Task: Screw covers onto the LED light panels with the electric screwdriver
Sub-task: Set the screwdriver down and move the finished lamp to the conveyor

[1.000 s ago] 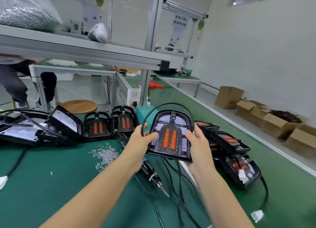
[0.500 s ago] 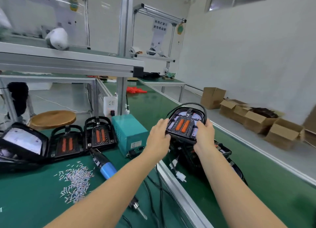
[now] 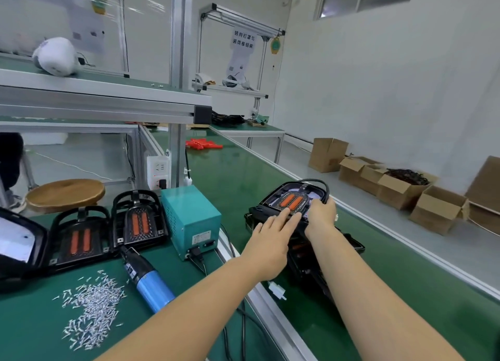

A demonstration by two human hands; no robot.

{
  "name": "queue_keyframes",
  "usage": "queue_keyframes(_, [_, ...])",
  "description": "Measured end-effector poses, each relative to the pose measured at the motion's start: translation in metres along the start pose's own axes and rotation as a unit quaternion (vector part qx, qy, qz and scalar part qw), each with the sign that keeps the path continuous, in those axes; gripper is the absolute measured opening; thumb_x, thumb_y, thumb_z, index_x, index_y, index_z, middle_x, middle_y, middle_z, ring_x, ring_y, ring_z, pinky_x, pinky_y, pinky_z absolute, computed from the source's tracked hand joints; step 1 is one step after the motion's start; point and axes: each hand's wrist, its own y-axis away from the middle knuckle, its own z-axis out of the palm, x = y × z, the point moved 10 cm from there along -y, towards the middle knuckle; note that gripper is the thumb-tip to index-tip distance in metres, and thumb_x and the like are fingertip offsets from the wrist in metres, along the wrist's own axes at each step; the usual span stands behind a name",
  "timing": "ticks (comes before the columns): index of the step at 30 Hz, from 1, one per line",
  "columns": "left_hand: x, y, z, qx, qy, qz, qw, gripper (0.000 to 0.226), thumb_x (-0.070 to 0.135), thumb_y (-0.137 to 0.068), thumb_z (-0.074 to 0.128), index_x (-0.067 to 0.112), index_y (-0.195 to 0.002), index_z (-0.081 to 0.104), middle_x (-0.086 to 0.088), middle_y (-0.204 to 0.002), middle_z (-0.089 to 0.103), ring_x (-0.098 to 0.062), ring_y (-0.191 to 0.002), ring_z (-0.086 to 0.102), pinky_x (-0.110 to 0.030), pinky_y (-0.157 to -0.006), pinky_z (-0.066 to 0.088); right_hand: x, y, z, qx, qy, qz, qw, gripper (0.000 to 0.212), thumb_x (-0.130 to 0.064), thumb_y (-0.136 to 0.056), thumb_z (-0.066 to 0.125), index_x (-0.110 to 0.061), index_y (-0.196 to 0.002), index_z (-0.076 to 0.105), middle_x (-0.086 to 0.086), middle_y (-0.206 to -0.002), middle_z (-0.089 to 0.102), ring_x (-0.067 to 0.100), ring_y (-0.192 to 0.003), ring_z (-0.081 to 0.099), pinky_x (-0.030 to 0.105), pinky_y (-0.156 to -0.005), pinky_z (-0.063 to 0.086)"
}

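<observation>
Left hand: my left hand lies flat, fingers straight, the tips touching the near edge of the light panel; it holds nothing.
Right hand: my right hand is curled over the panel's right edge and grips it, just beside the black cable looped round its top.
Panel: it sits tilted on top of a stack of other panels on the conveyor belt, orange strips facing up.
Screwdriver: the blue electric screwdriver lies on the bench to my left, well apart from both hands, touched by neither.
Screws: a loose heap of screws lies just beside the screwdriver.
Waiting panels: two more panels stand near the teal power box.
Risk, sliding: I judge the stack uneven, so if I let go early the top panel could slip off onto the belt.
Risk, cable: the loop could snag my fingers as I let go and drag the panel askew.
Risk, plug: a white plug hangs at the belt's edge; my left forearm could catch it and tug the pile.
Risk, reach back: swinging left for the screwdriver, my arm could sweep the screws off the bench.
</observation>
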Motion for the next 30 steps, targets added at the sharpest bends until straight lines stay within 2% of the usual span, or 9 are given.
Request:
queue_keyframes(2, [0.003, -0.004, 0.001, 0.0, 0.005, 0.004, 1.0, 0.074, 0.004, -0.096, 0.039, 0.025, -0.152, -0.005, 0.001, -0.16, -0.012, -0.022, -0.146, 0.002, -0.04, -0.119, 0.007, 0.003, -0.004, -0.002, -0.002, 0.045, 0.018, 0.999, 0.051, -0.009, -0.103, 0.038, -0.013, -0.153, 0.028, 0.015, -0.147, 0.043, 0.031, -0.115, 0.052, 0.042, -0.091, 0.047])
queue_keyframes(5, [0.005, -0.011, 0.002, -0.002, -0.013, 0.006, 1.0, 0.073, 0.004, -0.095, 0.041, 0.018, -0.152, -0.003, -0.002, -0.16, -0.012, -0.022, -0.145, 0.007, -0.036, -0.119, 0.01, 0.003, -0.007, -0.002, -0.036, 0.126, 0.014, 0.991, 0.043, -0.007, -0.101, 0.041, 0.001, -0.142, 0.04, 0.024, -0.136, 0.052, 0.027, -0.086, 0.052, 0.034, -0.078, 0.04])
queue_keyframes(7, [0.006, -0.015, 0.001, 0.001, -0.022, 0.004, 1.0, 0.074, 0.004, -0.094, 0.043, 0.015, -0.152, -0.002, -0.003, -0.16, -0.011, -0.022, -0.144, 0.011, -0.036, -0.117, 0.013, -0.001, -0.009, 0.0, -0.062, 0.193, 0.0, 0.979, 0.038, -0.008, -0.099, 0.043, 0.005, -0.135, 0.048, 0.025, -0.133, 0.055, 0.028, -0.088, 0.055, 0.033, -0.075, 0.041])
queue_keyframes(9, [0.004, -0.018, 0.0, 0.003, -0.026, 0.0, 1.0, 0.075, 0.005, -0.094, 0.045, 0.015, -0.152, -0.002, -0.003, -0.16, -0.011, -0.023, -0.143, 0.014, -0.036, -0.117, 0.014, -0.006, -0.009, 0.004, -0.08, 0.295, -0.016, 0.952, 0.037, -0.011, -0.099, 0.042, 0.002, -0.132, 0.052, 0.021, -0.132, 0.057, 0.032, -0.104, 0.06, 0.032, -0.075, 0.041])
queue_keyframes(13, [0.0, -0.019, 0.003, 0.0, -0.04, -0.001, 0.999, 0.077, 0.007, -0.094, 0.046, 0.017, -0.152, -0.003, 0.0, -0.16, -0.01, -0.022, -0.143, 0.014, -0.038, -0.117, 0.011, -0.02, -0.002, 0.008, -0.074, 0.53, -0.068, 0.842, 0.047, -0.018, -0.096, 0.041, -0.008, -0.141, 0.043, 0.017, -0.143, 0.044, 0.032, -0.123, 0.049, 0.033, -0.086, 0.038])
queue_keyframes(18, [-0.001, -0.019, 0.007, -0.008, -0.034, -0.005, 0.999, 0.081, 0.006, -0.091, 0.046, 0.021, -0.153, -0.005, 0.004, -0.16, -0.011, -0.02, -0.144, 0.011, -0.044, -0.117, 0.01, -0.048, 0.015, 0.012, 0.0, 0.69, -0.215, 0.691, 0.047, -0.042, -0.099, 0.034, -0.018, -0.131, 0.058, 0.011, -0.143, 0.044, 0.034, -0.13, 0.041, 0.043, -0.106, 0.031])
queue_keyframes(21, [0.001, -0.021, 0.004, -0.003, -0.019, -0.002, 1.0, 0.083, 0.005, -0.09, 0.046, 0.021, -0.152, -0.006, 0.004, -0.16, -0.009, -0.02, -0.144, 0.012, -0.044, -0.117, 0.01, -0.054, 0.029, 0.034, -0.066, 0.632, -0.307, 0.708, 0.05, -0.044, -0.101, 0.027, -0.019, -0.118, 0.067, 0.008, -0.132, 0.055, 0.029, -0.121, 0.049, 0.043, -0.104, 0.037])
queue_keyframes(24, [0.001, -0.018, 0.005, -0.015, -0.009, -0.002, 1.0, 0.083, 0.003, -0.09, 0.046, 0.019, -0.152, -0.005, 0.002, -0.16, -0.011, -0.019, -0.146, 0.008, -0.041, -0.117, 0.008, -0.029, 0.028, 0.039, -0.154, 0.632, -0.246, 0.719, 0.05, -0.043, -0.104, 0.023, -0.019, -0.114, 0.065, 0.009, -0.12, 0.064, 0.029, -0.112, 0.056, 0.042, -0.1, 0.041])
queue_keyframes(30, [-0.02, 0.008, 0.0, -0.027, -0.017, -0.023, 0.999, 0.081, -0.004, -0.087, 0.039, 0.015, -0.152, -0.005, 0.002, -0.16, -0.012, -0.012, -0.147, -0.004, -0.033, -0.119, -0.003, -0.019, 0.025, 0.04, -0.142, 0.642, -0.274, 0.702, 0.043, -0.037, -0.105, 0.027, -0.02, -0.123, 0.061, 0.008, -0.126, 0.063, 0.029, -0.117, 0.054, 0.046, -0.103, 0.034])
